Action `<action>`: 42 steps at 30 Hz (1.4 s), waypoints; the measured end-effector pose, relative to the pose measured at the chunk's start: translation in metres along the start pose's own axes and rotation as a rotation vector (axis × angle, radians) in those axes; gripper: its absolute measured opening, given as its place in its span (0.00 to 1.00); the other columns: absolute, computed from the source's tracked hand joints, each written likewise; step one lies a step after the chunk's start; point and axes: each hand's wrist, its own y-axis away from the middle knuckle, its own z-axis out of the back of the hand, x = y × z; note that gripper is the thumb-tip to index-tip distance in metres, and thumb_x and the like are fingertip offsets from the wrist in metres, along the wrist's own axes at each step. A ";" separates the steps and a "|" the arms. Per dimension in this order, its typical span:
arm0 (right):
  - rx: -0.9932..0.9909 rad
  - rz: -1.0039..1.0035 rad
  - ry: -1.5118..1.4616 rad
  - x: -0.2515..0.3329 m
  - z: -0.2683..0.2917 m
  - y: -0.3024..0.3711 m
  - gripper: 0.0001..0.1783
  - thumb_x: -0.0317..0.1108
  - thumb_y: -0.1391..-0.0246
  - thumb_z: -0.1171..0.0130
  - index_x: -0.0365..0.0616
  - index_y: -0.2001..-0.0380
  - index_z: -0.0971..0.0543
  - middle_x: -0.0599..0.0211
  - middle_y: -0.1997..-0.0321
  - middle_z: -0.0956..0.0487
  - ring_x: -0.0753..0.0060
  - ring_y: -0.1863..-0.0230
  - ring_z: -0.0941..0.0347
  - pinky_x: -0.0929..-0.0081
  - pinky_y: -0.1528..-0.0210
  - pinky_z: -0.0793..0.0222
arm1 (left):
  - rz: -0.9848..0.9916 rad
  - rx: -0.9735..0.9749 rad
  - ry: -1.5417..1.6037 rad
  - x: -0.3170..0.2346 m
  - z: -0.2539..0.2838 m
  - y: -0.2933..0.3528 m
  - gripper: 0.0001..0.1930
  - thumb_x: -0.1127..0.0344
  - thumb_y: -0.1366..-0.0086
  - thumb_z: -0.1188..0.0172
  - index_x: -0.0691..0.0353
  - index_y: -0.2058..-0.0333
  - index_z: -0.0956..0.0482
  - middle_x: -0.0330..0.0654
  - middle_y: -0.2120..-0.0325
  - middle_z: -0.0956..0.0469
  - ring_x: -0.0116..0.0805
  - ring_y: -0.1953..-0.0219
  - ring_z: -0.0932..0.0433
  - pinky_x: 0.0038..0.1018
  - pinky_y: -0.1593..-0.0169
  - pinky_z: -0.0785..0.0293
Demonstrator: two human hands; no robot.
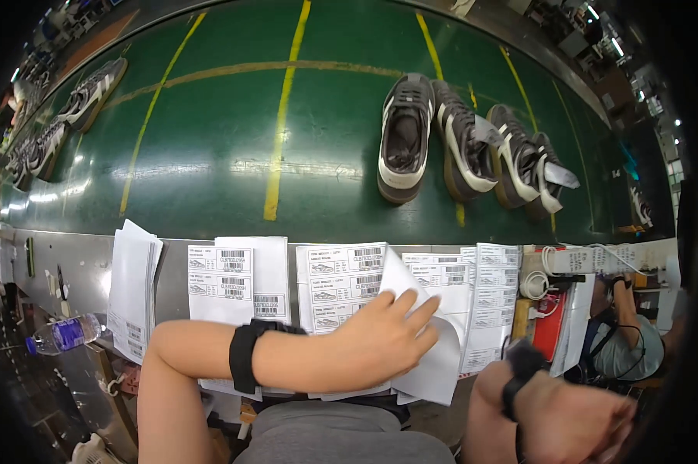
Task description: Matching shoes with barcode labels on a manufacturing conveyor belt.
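Observation:
My left hand [388,340] reaches across a stack of printed label sheets [326,305]. Its fingers press on the top sheet's right side, which curls up and shows a plain white back [434,367]; the thumb is hidden. At the lower right, my right hand [573,421] is away from the papers, blurred, with its fingers curled in. Whatever it holds, if anything, does not show. Both wrists wear black bands. More label sheets lie on either side: a pile [221,290] to the left and a strip-like stack [492,309] to the right.
Beyond the metal ledge [175,271] runs a green belt [225,139] with yellow lines. Several dark sneakers [405,139] stand on it at right, others [94,93] at far left. A bottle [66,334] lies left; white cables [535,284] and a red box [550,321] sit right. Another person [635,340] is beyond.

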 end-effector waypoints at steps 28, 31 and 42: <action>1.039 -0.873 0.452 0.079 0.067 0.086 0.24 0.44 0.45 0.37 0.35 0.54 0.24 0.51 0.65 0.22 0.51 0.63 0.24 0.66 0.62 0.26 | 0.372 0.084 -0.217 -0.069 -0.063 0.143 0.27 0.51 0.48 0.35 0.62 0.53 0.23 0.65 0.48 0.28 0.62 0.50 0.25 0.47 0.49 0.27; 1.384 -1.144 0.608 0.103 0.097 0.137 0.31 0.49 0.43 0.39 0.31 0.48 0.29 0.45 0.59 0.23 0.48 0.59 0.24 0.64 0.60 0.26 | 0.390 0.091 -0.136 -0.058 -0.064 0.160 0.27 0.56 0.49 0.34 0.60 0.51 0.26 0.64 0.45 0.31 0.62 0.49 0.27 0.48 0.48 0.28; 1.127 -1.433 -0.278 0.072 0.042 0.132 0.37 0.52 0.48 0.34 0.35 0.46 0.31 0.49 0.64 0.20 0.52 0.62 0.22 0.62 0.60 0.27 | 0.486 0.551 0.533 -0.001 -0.013 0.156 0.20 0.67 0.45 0.35 0.62 0.52 0.23 0.52 0.56 0.20 0.50 0.53 0.21 0.40 0.50 0.26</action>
